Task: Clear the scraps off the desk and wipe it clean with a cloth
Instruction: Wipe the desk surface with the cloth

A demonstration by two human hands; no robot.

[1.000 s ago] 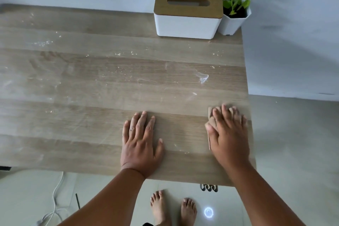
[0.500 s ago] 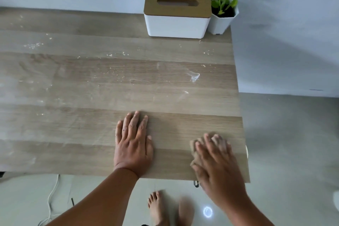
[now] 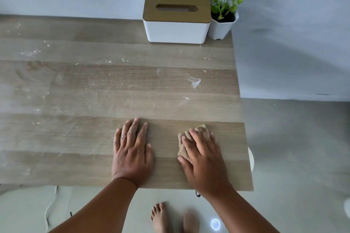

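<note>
The wooden desk [image 3: 94, 138] fills most of the head view, dusted with white crumbs and smears; a brighter white smear [image 3: 195, 82] lies right of centre. My right hand [image 3: 204, 159] presses flat on a beige cloth [image 3: 200, 129] near the desk's front right corner; the cloth is mostly hidden under the fingers. My left hand [image 3: 131, 153] rests flat on the bare wood to the left of it, fingers spread, holding nothing.
A white tissue box with a wooden lid [image 3: 177, 19] and a small potted plant [image 3: 224, 17] stand at the back right against the wall. The desk's right edge [image 3: 244, 128] drops to the floor. A white cable [image 3: 50, 208] and bare feet show below.
My right hand pulled the cloth toward the front edge, then pushed it forward and slightly left again. My left hand stayed planted.
</note>
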